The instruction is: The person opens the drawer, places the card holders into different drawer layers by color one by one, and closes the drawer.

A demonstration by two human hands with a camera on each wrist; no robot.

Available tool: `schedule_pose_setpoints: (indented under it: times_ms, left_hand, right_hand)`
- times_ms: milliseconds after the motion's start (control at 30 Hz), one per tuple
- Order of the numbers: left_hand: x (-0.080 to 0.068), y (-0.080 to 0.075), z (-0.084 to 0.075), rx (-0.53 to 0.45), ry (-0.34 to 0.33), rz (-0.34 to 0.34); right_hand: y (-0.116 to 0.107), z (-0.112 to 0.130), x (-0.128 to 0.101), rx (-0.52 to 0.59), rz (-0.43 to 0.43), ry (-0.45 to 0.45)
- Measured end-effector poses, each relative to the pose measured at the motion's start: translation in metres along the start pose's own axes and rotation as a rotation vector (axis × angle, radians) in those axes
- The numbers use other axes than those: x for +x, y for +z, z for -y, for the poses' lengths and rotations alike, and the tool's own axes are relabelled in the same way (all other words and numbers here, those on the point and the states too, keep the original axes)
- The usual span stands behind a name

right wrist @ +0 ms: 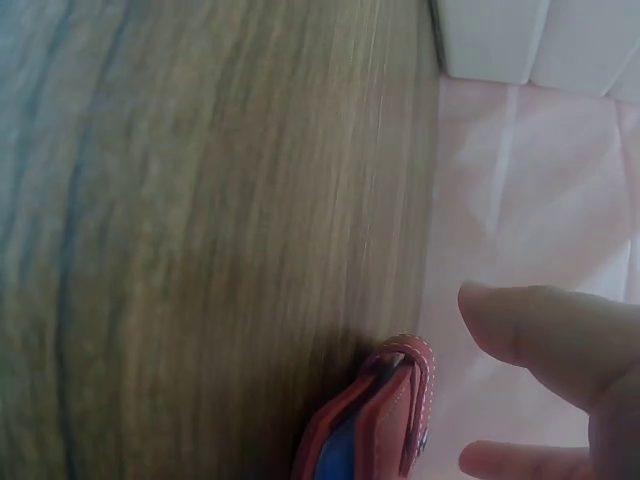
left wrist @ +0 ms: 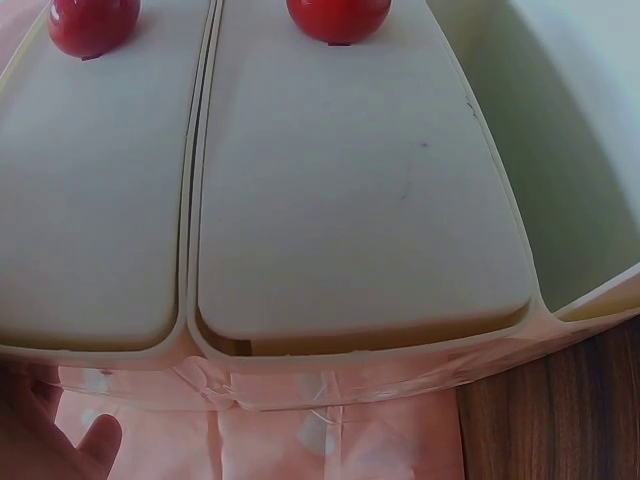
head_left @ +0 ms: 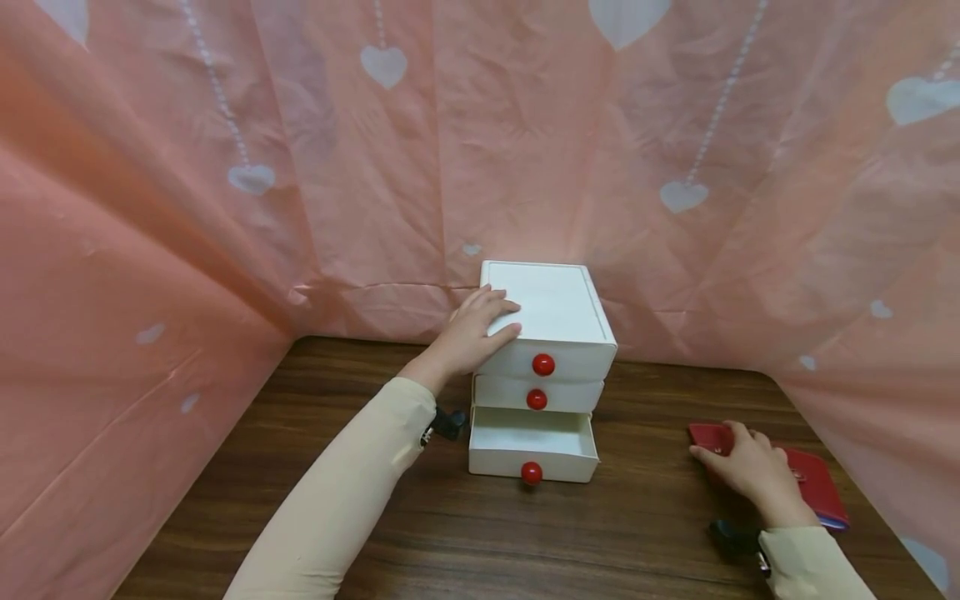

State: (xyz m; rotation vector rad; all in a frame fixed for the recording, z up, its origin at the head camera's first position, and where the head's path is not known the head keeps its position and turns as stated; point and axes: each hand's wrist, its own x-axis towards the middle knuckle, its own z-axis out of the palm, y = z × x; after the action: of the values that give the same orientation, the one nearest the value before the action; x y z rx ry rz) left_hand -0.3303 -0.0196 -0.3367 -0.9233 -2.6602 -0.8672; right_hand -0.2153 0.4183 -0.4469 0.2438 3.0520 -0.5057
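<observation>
A white drawer unit (head_left: 551, 300) with red knobs stands at the back middle. Its bottom drawer (head_left: 495, 461) is pulled out, and the part of its inside that shows holds nothing. My left hand (head_left: 472, 335) rests on the unit's top left edge with its fingers spread. At the right lies a red stitched case (head_left: 819, 487), like a wallet or notebook, with a strap and a blue inside edge. My right hand (head_left: 753, 473) is over it and hides its middle. In the right wrist view the thumb (right wrist: 545, 330) stands apart from the case.
The upper drawer (head_left: 585, 362) and middle drawer (head_left: 577, 396) are pushed in. Dark wood covers the tabletop (head_left: 600, 542). A pink curtain (head_left: 525, 167) with white hearts hangs close behind the unit and along both sides of the table.
</observation>
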Motion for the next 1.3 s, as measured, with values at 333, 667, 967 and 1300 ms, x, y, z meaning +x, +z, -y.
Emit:
schedule_pose_setpoints:
  times_ms: [333, 667, 967, 1300]
  left_hand:
    - [0.001, 0.0, 0.0, -0.001, -0.003, 0.001]
    - [0.0, -0.001, 0.001, -0.005, -0.006, -0.002]
    - [0.001, -0.002, 0.002, 0.002, -0.008, -0.005]
    - [0.001, -0.001, 0.002, -0.011, -0.007, -0.005]
  right_hand:
    - [0.009, -0.003, 0.009, -0.01, 0.082, 0.03]
    - [0.012, 0.001, 0.01, -0.01, 0.069, 0.037]
    - [0.011, 0.003, 0.012, -0.021, 0.049, 0.026]
    - [0.007, 0.003, 0.013, -0.023, 0.038, -0.004]
